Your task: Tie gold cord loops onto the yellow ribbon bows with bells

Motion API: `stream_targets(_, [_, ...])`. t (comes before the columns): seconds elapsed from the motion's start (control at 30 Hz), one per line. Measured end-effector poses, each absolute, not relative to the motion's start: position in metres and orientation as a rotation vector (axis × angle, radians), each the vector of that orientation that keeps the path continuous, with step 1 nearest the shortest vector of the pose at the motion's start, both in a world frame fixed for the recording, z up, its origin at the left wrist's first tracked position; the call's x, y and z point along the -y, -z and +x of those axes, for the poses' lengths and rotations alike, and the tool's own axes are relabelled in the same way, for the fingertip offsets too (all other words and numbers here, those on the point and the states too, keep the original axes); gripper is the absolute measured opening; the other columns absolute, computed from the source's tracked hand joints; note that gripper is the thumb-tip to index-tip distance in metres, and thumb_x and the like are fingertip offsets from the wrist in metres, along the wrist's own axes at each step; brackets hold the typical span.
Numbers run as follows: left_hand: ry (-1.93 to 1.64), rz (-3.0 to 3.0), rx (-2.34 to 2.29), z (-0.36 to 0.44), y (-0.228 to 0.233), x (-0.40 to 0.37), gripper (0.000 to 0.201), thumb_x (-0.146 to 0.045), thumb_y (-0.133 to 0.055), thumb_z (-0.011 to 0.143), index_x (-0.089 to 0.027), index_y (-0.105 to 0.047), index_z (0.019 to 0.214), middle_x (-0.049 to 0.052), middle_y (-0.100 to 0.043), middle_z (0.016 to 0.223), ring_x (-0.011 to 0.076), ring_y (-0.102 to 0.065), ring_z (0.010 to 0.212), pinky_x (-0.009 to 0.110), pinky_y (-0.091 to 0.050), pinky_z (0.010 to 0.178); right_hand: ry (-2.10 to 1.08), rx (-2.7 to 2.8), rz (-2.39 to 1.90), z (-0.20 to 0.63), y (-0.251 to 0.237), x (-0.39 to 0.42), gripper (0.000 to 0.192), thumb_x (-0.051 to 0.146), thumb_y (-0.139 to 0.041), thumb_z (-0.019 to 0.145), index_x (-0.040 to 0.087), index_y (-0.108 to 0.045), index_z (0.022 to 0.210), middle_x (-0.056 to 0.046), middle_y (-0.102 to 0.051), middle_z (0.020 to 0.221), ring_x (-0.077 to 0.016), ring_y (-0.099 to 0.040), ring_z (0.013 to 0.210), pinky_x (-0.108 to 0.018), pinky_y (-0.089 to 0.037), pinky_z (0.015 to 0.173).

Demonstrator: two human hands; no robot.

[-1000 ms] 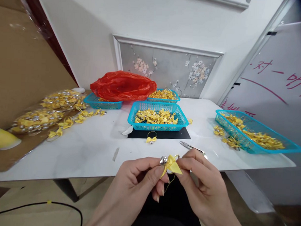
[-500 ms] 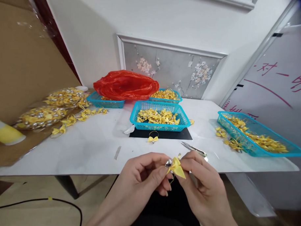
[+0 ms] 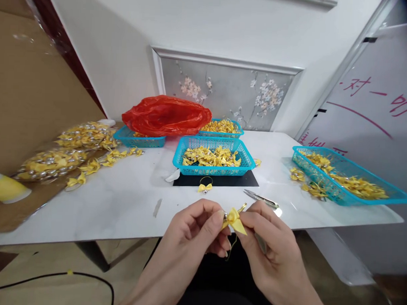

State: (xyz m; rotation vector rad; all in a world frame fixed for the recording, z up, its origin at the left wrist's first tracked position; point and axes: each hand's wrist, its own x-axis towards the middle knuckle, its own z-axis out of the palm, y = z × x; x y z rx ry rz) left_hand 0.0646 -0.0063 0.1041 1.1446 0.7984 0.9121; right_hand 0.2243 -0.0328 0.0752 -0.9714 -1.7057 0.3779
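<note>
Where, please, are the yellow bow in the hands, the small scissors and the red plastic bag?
yellow bow [image 3: 233, 218], head view, on the ribbon loop between both hands.
small scissors [image 3: 260, 199], head view, on the metal blades lying on the table.
red plastic bag [image 3: 166, 115], head view, on its crumpled top.

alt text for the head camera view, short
Two bare hands, left hand and right hand, pinch a small yellow ribbon bow at the edge of a white table bearing blue baskets of bows and scissors.
</note>
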Motion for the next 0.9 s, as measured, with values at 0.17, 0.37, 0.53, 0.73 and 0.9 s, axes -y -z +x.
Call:
stream_targets(0.17, [-0.929, 1.183, -0.786, 0.065, -0.104, 0.007, 0.019, -0.036, -0.06, 0.095, -0.02, -0.066, 0.086, -0.003, -0.062, 0.069, 0.0084, -0.056, 0.062, 0.016, -0.048, 0.06, -0.367, 1.709, -0.987, 0.224, -0.075, 0.034, 0.017, 0.007, -0.045, 0.097, 0.018, -0.056, 0.089, -0.001, -0.046, 0.078, -0.0132, -0.047, 0.071, -0.027, -0.039, 0.06])
stream_targets(0.37, [-1.054, 1.249, -0.793, 0.066, -0.101, 0.007, 0.011, -0.033, -0.066, 0.091, -0.024, -0.069, 0.088, -0.004, -0.064, 0.071, 0.0092, -0.061, 0.064, 0.017, -0.051, 0.062, -0.357, 1.702, -0.974, 0.223, -0.079, 0.034, 0.018, 0.006, -0.044, 0.096, 0.017, -0.056, 0.088, -0.002, -0.047, 0.078, -0.0142, -0.048, 0.07, -0.027, -0.04, 0.058])
stream_targets(0.53, [-1.098, 1.169, -0.818, 0.065, -0.105, 0.015, 0.013, -0.033, -0.079, 0.08, -0.024, -0.073, 0.088, -0.004, -0.068, 0.071, 0.0098, -0.062, 0.067, 0.016, -0.051, 0.066, -0.287, 1.69, -0.951, 0.223, -0.078, 0.033, 0.018, 0.005, -0.043, 0.096, 0.017, -0.056, 0.091, -0.002, -0.047, 0.078, -0.0137, -0.047, 0.069, -0.026, -0.039, 0.057])
stream_targets(0.73, [-1.041, 1.217, -0.87, 0.063, -0.106, 0.014, 0.011, -0.029, -0.079, 0.078, -0.024, -0.074, 0.086, -0.003, -0.067, 0.071, 0.0116, -0.059, 0.069, 0.019, -0.047, 0.068, -0.253, 1.662, -0.952, 0.225, -0.072, 0.031, 0.022, 0.005, -0.044, 0.096, 0.02, -0.054, 0.083, -0.001, -0.048, 0.078, -0.0128, -0.048, 0.07, -0.024, -0.041, 0.059])
stream_targets(0.9, [-0.944, 1.302, -0.877, 0.06, -0.106, 0.012, 0.008, -0.022, -0.076, 0.079, -0.024, -0.072, 0.086, -0.003, -0.067, 0.076, 0.0124, -0.056, 0.073, 0.02, -0.046, 0.069, -0.309, 1.626, -0.946, 0.226, -0.07, 0.028, 0.022, 0.007, -0.049, 0.094, 0.02, -0.056, 0.078, -0.001, -0.053, 0.075, -0.0128, -0.054, 0.067, -0.022, -0.045, 0.056])
